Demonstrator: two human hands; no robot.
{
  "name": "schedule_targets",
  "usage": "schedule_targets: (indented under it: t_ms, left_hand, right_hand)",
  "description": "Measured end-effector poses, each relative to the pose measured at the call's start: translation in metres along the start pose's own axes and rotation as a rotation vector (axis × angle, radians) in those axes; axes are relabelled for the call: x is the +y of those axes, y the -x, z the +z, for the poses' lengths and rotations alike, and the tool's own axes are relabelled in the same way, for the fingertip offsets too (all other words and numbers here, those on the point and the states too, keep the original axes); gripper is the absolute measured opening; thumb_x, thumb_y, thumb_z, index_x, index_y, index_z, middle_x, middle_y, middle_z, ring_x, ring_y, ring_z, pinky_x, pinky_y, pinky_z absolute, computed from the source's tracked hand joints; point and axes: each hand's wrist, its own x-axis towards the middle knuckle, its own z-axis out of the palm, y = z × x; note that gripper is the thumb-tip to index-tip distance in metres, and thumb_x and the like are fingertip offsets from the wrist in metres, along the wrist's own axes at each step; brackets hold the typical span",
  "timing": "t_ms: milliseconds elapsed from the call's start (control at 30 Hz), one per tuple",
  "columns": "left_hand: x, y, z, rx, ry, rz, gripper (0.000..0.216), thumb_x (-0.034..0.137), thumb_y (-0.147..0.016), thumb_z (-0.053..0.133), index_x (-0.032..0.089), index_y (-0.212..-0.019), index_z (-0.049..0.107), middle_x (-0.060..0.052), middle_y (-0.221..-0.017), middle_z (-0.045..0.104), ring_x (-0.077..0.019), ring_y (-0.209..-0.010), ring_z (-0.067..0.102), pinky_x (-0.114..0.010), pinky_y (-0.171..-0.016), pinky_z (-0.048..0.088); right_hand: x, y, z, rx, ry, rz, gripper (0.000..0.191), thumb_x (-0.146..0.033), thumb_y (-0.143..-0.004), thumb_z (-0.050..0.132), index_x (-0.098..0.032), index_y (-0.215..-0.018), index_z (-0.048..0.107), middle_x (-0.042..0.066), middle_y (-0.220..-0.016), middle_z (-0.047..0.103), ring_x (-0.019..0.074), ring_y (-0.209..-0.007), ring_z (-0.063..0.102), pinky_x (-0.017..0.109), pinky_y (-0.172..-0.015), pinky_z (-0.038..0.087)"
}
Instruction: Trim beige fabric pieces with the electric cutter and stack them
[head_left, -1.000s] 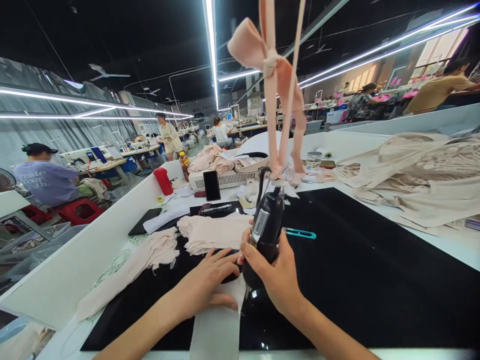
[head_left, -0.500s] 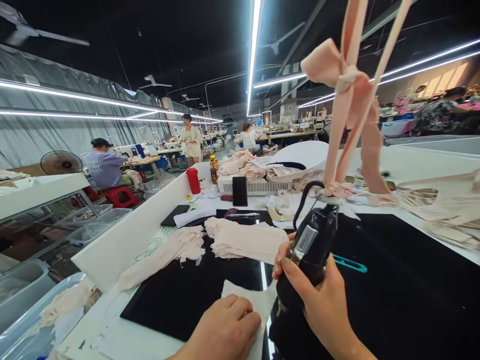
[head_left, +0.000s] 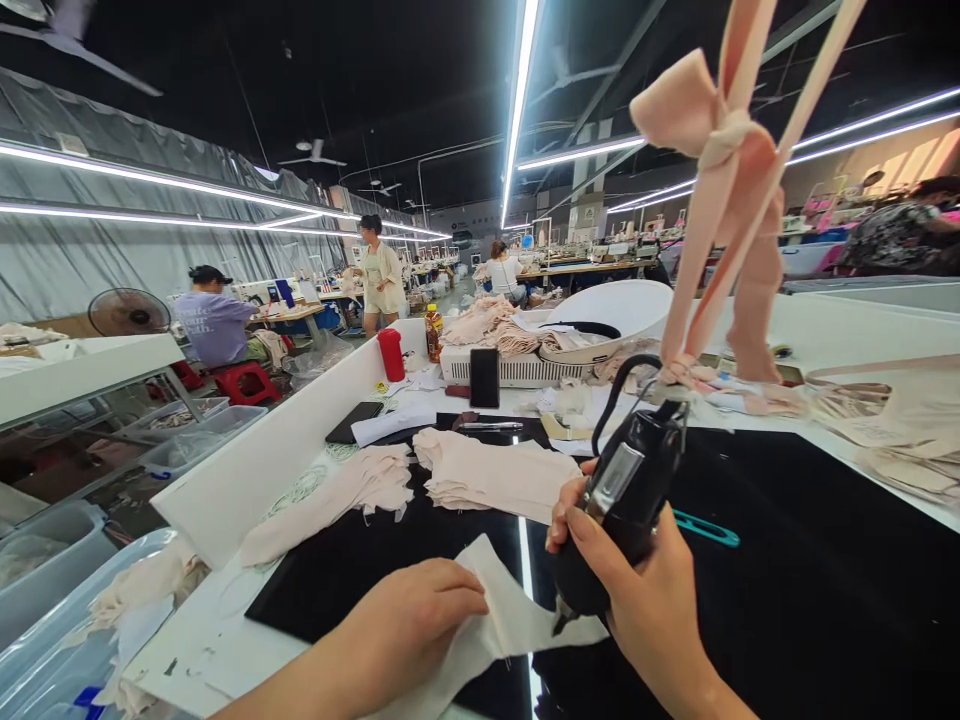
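One pale strip of cloth [head_left: 514,628] lies bent over the near edge of a glossy black board [head_left: 810,580], with its far corner lifted. At the near part of that board the left hand [head_left: 420,615] is closed on the strip, fingers curled and the thumb side turned toward the cloth's raised fold. To its right, above the board, the right hand [head_left: 652,610] grips a black handheld tool [head_left: 622,500], fingers and thumb wrapped round its body; the tool tilts, and its narrow lower tip is right at the strip, though whether it touches the cloth is hard to tell. Knotted pink bands [head_left: 727,150] hang down to the tool's upper end, above the board. A layered stack of pale pink pieces [head_left: 499,472] rests on the far left part of the board, and a longer pink bundle [head_left: 330,500] lies across its left edge. A slim teal tool [head_left: 707,530] lies on the board, just beyond the right hand. Past the board's far edge, on the white table [head_left: 187,650], are an upright dark phone [head_left: 484,378], a red container [head_left: 391,355] and a cloth-filled white basket [head_left: 495,368].
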Motion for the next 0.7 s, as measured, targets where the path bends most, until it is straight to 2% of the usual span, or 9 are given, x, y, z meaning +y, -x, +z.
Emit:
schedule_targets:
  t_ms: [167,367,533,700]
  left_hand:
    - [-0.003,-0.004,0.001,0.056,-0.05,-0.093,0.04,0.003,-0.098,0.05,0.024,-0.122,0.073,-0.003,-0.125,0.075,-0.0214,-0.109,0.074,-0.033,-0.097,0.062]
    - [-0.011,-0.024,0.021,0.15,-0.082,-0.019,0.031,0.007,-0.103,0.05,0.02,-0.12,0.072,-0.007,-0.12,0.074,-0.0215,-0.107,0.073,-0.035,-0.096,0.063]
    - [-0.014,-0.034,0.036,0.13,-0.154,0.027,0.021,0.012,-0.105,0.053,0.019,-0.114,0.071,-0.007,-0.113,0.074,-0.022,-0.102,0.073,-0.034,-0.093,0.064]
    - [-0.017,-0.027,0.045,0.167,-0.174,0.079,0.019,0.017,-0.108,0.055,0.018,-0.12,0.069,-0.007,-0.123,0.074,-0.0217,-0.113,0.071,-0.032,-0.105,0.059]
  right_hand:
    - [0.001,0.0,0.0,-0.01,-0.025,0.015,0.031,-0.039,-0.088,0.081,-0.027,-0.108,0.06,-0.002,-0.082,0.069,0.0176,-0.06,0.066,0.034,-0.06,0.059]
    - [0.006,0.001,-0.004,0.01,-0.015,0.013,0.028,-0.038,-0.088,0.082,-0.027,-0.104,0.061,-0.001,-0.081,0.069,0.0176,-0.06,0.066,0.033,-0.06,0.058]
    - [0.008,0.005,-0.015,-0.001,0.034,0.015,0.036,-0.041,-0.086,0.084,-0.028,-0.111,0.06,0.001,-0.08,0.071,0.0199,-0.06,0.069,0.035,-0.06,0.06]
    - [0.002,0.014,-0.024,0.025,-0.003,0.01,0.037,-0.04,-0.086,0.085,-0.03,-0.113,0.061,0.002,-0.081,0.071,0.0197,-0.061,0.069,0.035,-0.061,0.062]
